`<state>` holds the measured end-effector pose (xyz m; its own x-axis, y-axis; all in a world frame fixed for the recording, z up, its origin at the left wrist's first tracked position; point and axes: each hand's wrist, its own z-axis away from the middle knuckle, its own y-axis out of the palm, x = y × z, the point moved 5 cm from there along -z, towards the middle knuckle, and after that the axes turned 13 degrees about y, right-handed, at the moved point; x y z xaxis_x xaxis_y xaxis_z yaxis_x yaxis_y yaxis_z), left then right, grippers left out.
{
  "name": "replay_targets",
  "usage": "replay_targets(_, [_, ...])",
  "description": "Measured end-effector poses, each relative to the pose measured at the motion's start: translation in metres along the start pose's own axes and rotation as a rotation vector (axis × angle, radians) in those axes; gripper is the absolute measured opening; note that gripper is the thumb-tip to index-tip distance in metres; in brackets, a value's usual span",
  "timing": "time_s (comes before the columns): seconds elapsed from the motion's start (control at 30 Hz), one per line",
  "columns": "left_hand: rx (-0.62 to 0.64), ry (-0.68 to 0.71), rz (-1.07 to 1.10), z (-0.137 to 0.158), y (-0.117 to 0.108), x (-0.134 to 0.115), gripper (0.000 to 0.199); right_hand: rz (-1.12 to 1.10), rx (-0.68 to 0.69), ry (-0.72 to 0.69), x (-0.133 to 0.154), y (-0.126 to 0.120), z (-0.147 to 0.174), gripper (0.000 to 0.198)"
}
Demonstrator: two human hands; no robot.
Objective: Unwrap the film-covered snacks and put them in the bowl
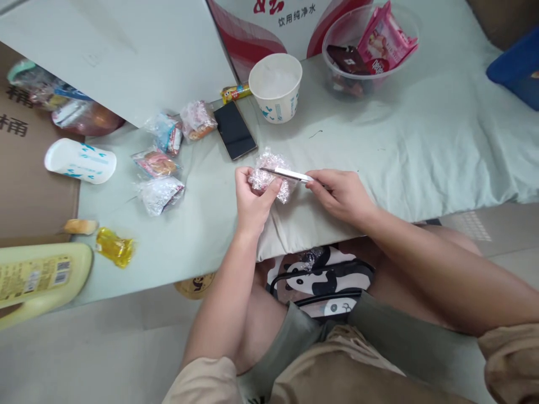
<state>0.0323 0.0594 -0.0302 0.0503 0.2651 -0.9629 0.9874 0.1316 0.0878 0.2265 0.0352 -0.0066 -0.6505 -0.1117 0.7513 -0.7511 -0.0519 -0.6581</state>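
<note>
My left hand is closed around a small bundle in crinkled clear plastic wrap, its thumb pressing on the near side. What lies inside the wrap looks pinkish but is not clear to see. My right hand grips a utility knife, whose blade points left and lies across the top of the bundle. Whether the blade has cut into the plastic cannot be told. Just beyond the bundle rests a black phone, and a white paper cup stands upright behind it.
Several plastic-wrapped items lie left of my hands, near a tipped paper cup. A yellow packet and a pale yellow bottle are at the front left. A clear bowl holds pink packets. A panda-print bag sits below the edge.
</note>
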Motion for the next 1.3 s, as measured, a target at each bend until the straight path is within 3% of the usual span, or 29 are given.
replay_targets(0.17, [-0.063, -0.042, 0.070, -0.001, -0.004, 0.000, 0.068, 0.102, 0.058, 0.008, -0.002, 0.000, -0.001, 0.038])
replay_targets(0.33, [-0.230, -0.063, 0.173, -0.008, -0.017, 0.001, 0.066, 0.132, 0.099, 0.039, -0.002, -0.001, -0.001, 0.038])
replay_targets(0.47, [-0.369, -0.162, 0.261, -0.018, -0.034, 0.011, 0.047, 0.133, 0.100, 0.128, -0.008, -0.008, -0.002, 0.037])
replay_targets(0.53, [-0.384, -0.192, 0.286, -0.020, -0.038, 0.015, 0.039, 0.144, 0.037, 0.197, -0.015, -0.017, -0.003, 0.034])
replay_targets(0.67, [-0.216, -0.176, 0.276, -0.015, -0.027, 0.010, 0.056, 0.238, -0.153, 0.233, -0.031, -0.031, -0.009, 0.026])
replay_targets(0.8, [0.047, -0.213, 0.289, 0.003, -0.001, 0.004, 0.073, 0.361, -0.227, 0.254, -0.047, -0.030, -0.016, 0.026])
replay_targets(0.93, [0.284, -0.222, 0.223, 0.015, 0.014, 0.002, 0.060, 0.308, -0.290, 0.150, -0.043, -0.027, -0.016, 0.034])
replay_targets(1.03, [0.312, -0.132, 0.091, 0.013, 0.010, 0.003, 0.042, 0.146, -0.236, -0.070, -0.025, -0.022, -0.009, 0.048])
replay_targets(1.13, [0.264, 0.005, -0.029, 0.007, 0.001, 0.003, 0.043, 0.038, -0.155, -0.238, -0.009, -0.017, -0.001, 0.055])
replay_targets(1.2, [0.235, 0.102, -0.096, 0.003, -0.005, 0.001, 0.052, 0.009, -0.122, -0.274, -0.004, -0.014, 0.003, 0.053])
replay_targets(1.3, [0.222, 0.206, -0.235, 0.000, -0.010, -0.003, 0.063, 0.015, -0.110, -0.218, -0.002, -0.014, 0.004, 0.035])
